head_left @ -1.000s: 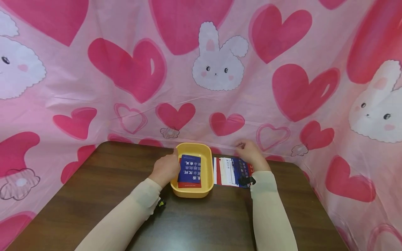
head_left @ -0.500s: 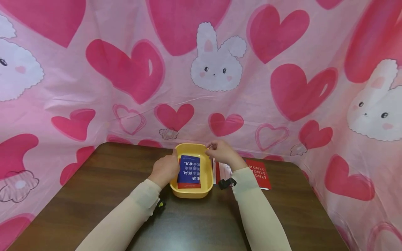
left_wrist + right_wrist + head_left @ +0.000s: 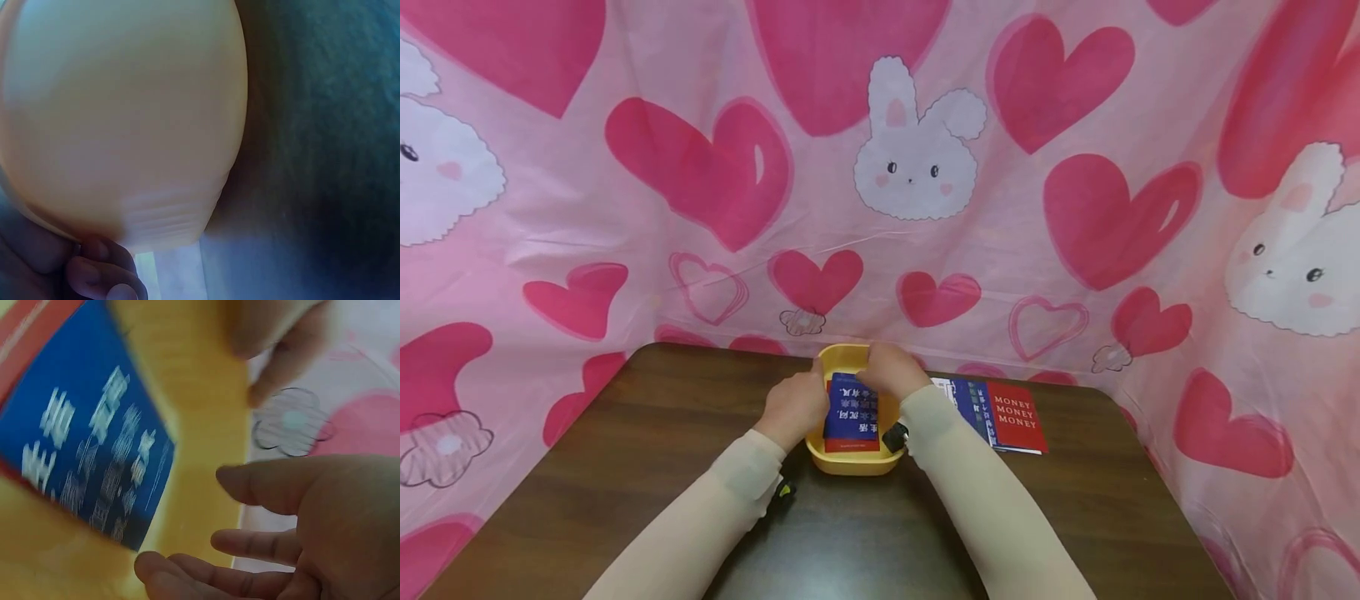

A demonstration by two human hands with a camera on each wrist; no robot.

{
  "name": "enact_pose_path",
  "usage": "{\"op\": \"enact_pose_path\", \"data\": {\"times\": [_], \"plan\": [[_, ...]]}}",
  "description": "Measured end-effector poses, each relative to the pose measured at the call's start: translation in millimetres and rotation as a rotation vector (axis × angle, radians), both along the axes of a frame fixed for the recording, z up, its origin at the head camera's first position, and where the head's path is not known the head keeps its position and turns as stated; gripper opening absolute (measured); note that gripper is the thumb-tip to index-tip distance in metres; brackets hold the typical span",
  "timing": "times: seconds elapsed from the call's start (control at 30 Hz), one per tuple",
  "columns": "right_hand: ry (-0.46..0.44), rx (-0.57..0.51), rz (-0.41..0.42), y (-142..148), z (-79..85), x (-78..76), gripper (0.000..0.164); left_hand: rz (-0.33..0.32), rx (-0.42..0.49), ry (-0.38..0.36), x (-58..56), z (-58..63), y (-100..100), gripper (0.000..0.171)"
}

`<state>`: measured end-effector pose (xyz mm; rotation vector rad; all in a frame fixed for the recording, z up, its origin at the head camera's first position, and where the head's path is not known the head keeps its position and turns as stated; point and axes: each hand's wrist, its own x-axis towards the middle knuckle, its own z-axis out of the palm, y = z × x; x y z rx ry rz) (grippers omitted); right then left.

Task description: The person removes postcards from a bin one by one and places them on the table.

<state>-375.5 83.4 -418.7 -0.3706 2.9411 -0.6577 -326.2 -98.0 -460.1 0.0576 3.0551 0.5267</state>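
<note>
My left hand [image 3: 793, 408] grips the left side of a yellow plastic basin [image 3: 850, 467]; in the left wrist view its curled fingers [image 3: 103, 269] lie against the basin wall. Inside the basin, a blue card with white characters [image 3: 850, 421] lies on top of a red card [image 3: 852, 446]. My right hand [image 3: 895, 371] reaches over the right rim into the basin. In the right wrist view its thumb and fingers are apart, nothing shows between them, and a fingertip [image 3: 148, 561] is close to the corner of the blue card.
Right of the basin, overlapping cards lie in a row: a blue one [image 3: 973, 404] and a red one printed MONEY [image 3: 1017, 417], with others partly behind my right arm. The brown wooden table [image 3: 865, 542] ends at a pink curtain [image 3: 820, 225] with hearts and rabbits.
My right hand has moved left from above the row of cards, past the basin's right rim, to inside the basin. The left hand has stayed on the basin.
</note>
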Motion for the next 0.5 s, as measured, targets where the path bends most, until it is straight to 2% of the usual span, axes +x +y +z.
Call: {"op": "enact_pose_path", "data": {"times": [0.17, 0.3, 0.33, 0.5], "plan": [[0.026, 0.120, 0.062, -8, -10.2, -11.6, 0.028, -0.004, 0.009, -0.006, 0.1, 0.0, -1, 0.081], [0.003, 0.152, 0.071, -13, -16.5, -14.9, 0.036, -0.004, 0.015, -0.008, 0.4, -0.2, -2, 0.081], [-0.022, 0.159, 0.059, -15, -12.8, -9.8, 0.038, -0.004, 0.017, -0.008, 0.5, -0.1, -2, 0.080], [-0.044, 0.162, 0.036, -19, -17.2, -5.7, 0.053, -0.003, 0.007, -0.008, 0.8, 0.8, -1, 0.080]]}}
